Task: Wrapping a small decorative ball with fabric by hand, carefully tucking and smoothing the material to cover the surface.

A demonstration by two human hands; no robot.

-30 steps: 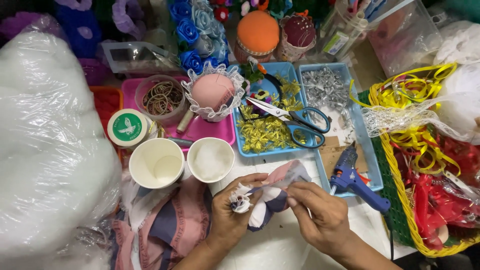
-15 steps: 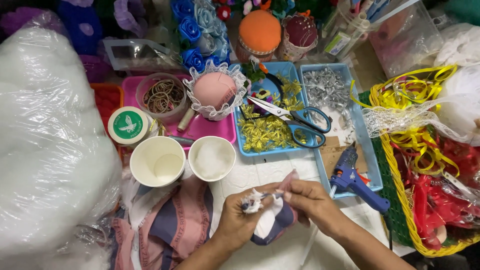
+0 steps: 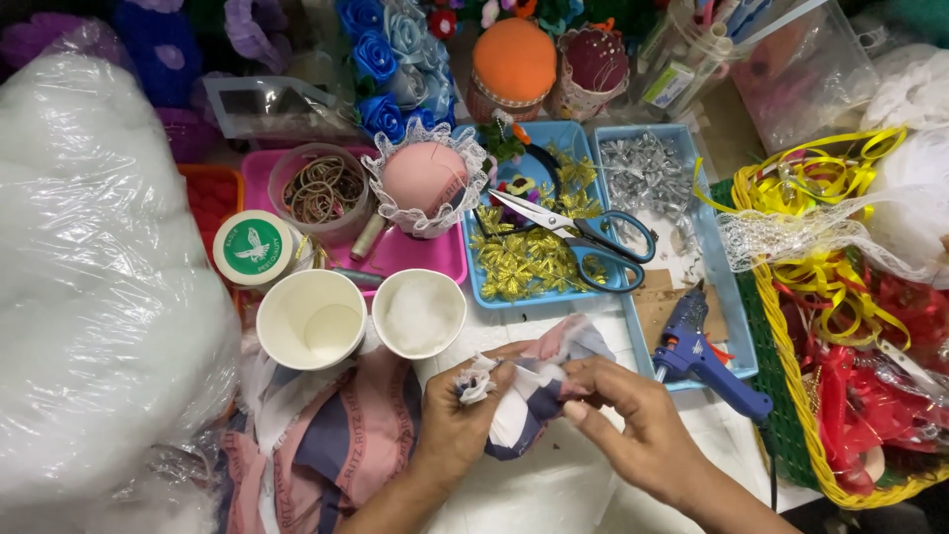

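My left hand (image 3: 453, 427) grips a small stuffed bundle of pink, white and navy striped fabric (image 3: 529, 396), pinching its gathered top near my thumb. My right hand (image 3: 633, 420) touches the bundle's right side, fingers pressed on the loose cloth there. Both hands hover over the white table, in front of two white paper cups: one empty (image 3: 310, 318), one filled with white stuffing (image 3: 419, 312). More of the same striped fabric (image 3: 336, 445) lies spread under my left wrist.
A blue glue gun (image 3: 697, 354) lies right of my hands. Scissors (image 3: 578, 235) rest in a blue tray (image 3: 478, 287) of gold trims. A big plastic bag of white filling (image 3: 89, 287) fills the left. A basket of ribbons (image 3: 840, 326) stands right. A pink pincushion (image 3: 425, 178) sits behind the cups.
My right hand moved from below the bundle up onto its right side. The bundle shifted slightly right and turned in my left hand.
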